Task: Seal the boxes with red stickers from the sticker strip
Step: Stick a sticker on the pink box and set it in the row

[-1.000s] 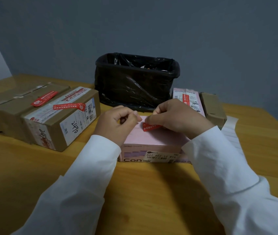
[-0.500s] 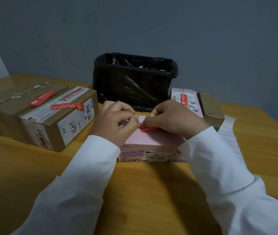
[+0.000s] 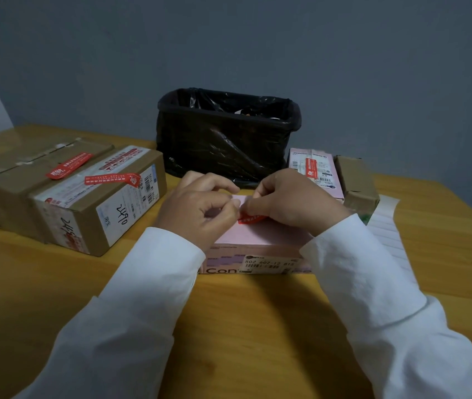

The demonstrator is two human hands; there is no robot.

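Centre of table, near edge: pink box [image 3: 260, 237] lies flat on the wooden table [image 3: 243, 326], its printed front side facing the viewer.
Red sticker [image 3: 250, 218]: lies on the top of the pink box, between the two hands; only part of it shows, the rest is hidden under the right fingers.
Right hand [image 3: 292, 201]: fingers curled, thumb and forefinger pinching the right end of the red sticker against the box top.
Left hand [image 3: 200, 208]: fingers curled, fingertips meeting just beside the left end of the sticker; whether they grip a small piece there cannot be told.
Sleeves: both arms wear white sleeves [image 3: 154, 283] reaching to the wrists.
Left side: two brown cardboard boxes stand side by side and touching; the far brown box [image 3: 13, 180] and the near brown box [image 3: 105, 214] each carry a red sticker across the top.
Back centre: black bin [image 3: 226, 136] lined with a black bag, behind the pink box.
Right of bin: second pink box [image 3: 315, 174] with a red sticker on its top, touching a small brown box [image 3: 356, 182] on its right.
Far right: white sticker strip [image 3: 387, 226] lies flat on the table, partly hidden by the right sleeve.
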